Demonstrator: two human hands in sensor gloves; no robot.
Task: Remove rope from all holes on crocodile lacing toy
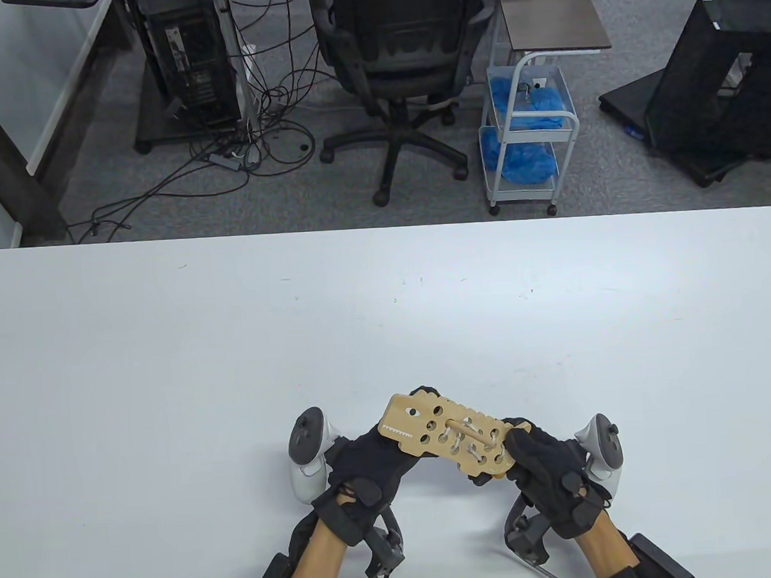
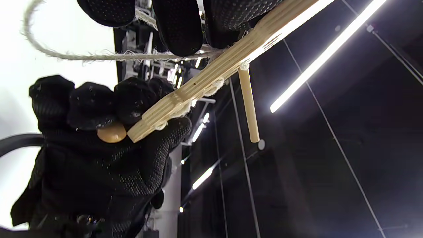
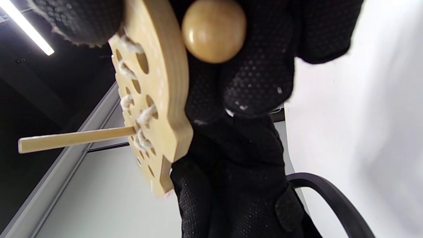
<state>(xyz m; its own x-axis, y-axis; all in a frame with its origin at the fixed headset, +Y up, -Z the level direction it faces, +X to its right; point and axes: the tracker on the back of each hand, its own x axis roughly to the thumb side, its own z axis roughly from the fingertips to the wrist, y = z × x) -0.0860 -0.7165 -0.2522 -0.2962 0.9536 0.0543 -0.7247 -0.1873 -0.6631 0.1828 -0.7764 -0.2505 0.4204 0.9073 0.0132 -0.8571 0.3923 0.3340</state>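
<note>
Crocodile lacing toy (image 1: 448, 440) was held above the near edge of the table (image 1: 232, 350), long axis left-to-right, toothed head end at left. Left hand (image 1: 363, 463) gripped the head end; right hand (image 1: 545, 462) gripped the tail end. Rope (image 1: 475, 452) was laced through the right-hand holes; wooden needle (image 1: 465, 430) stuck out of one. In the white cart (image 1: 526, 130) lay blue material.

A plain white table (image 1: 167, 354) with small dark specks.

text: none legible | labels: none | brands: none | numbers: none | signs: none
</note>
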